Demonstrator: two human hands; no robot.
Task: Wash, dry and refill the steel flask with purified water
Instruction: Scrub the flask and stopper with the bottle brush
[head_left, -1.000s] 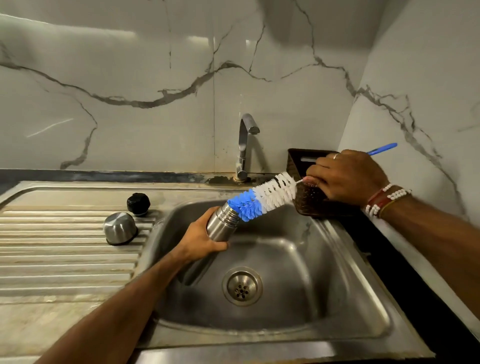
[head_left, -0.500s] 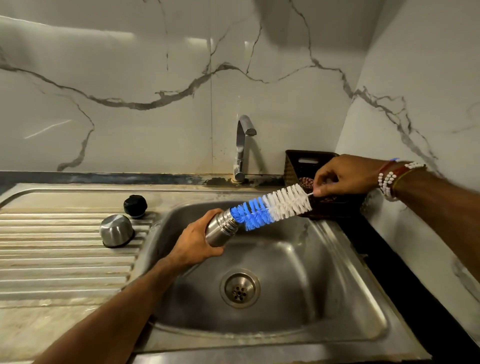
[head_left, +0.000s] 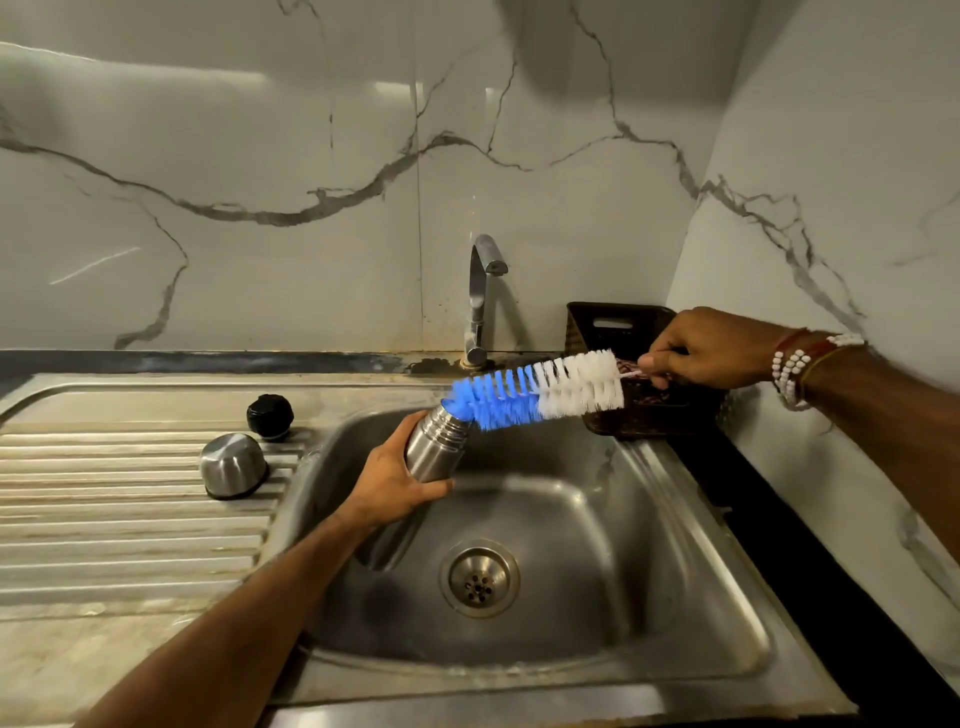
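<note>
My left hand (head_left: 392, 486) grips the steel flask (head_left: 434, 449) over the sink basin (head_left: 649, 545), mouth tilted up to the right. A bottle brush (head_left: 540, 389) with blue and white bristles points at the mouth, its blue tip touching the rim. My right hand (head_left: 711, 348) pinches the brush's wire handle just behind the white bristles. The flask's steel cup lid (head_left: 234, 465) lies upside down on the drainboard. Its black stopper (head_left: 270, 415) sits just behind the lid.
A steel tap (head_left: 480, 291) stands behind the basin, with no water running. A dark woven basket (head_left: 623, 332) sits at the back right corner under my right hand. The ribbed drainboard (head_left: 104, 509) lies to the left. The drain strainer (head_left: 480, 577) is in the basin floor.
The brush has been drawn up and to the right, so more of its blue bristles show and only the tip meets the flask's mouth. My left hand raised the flask slightly.
</note>
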